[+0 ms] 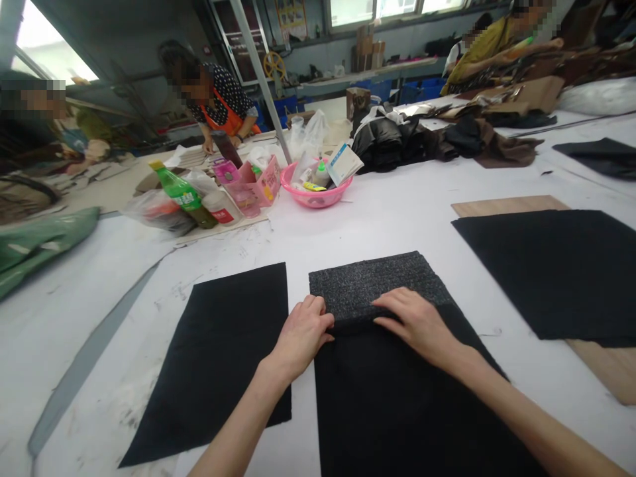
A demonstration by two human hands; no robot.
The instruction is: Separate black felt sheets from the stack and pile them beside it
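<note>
Black felt lay at the near edge of the counter, its grey flap folded back, my left hand pinching the fold, right hand fingers pressed together flat; uneven pressure, I judged, could skew the crease.

The folded black fabric runs off the bottom edge

No text is legible: the label on the green bottle, the print on the white box in the pink bowl and the wall poster are too small and blurred to read.
</note>
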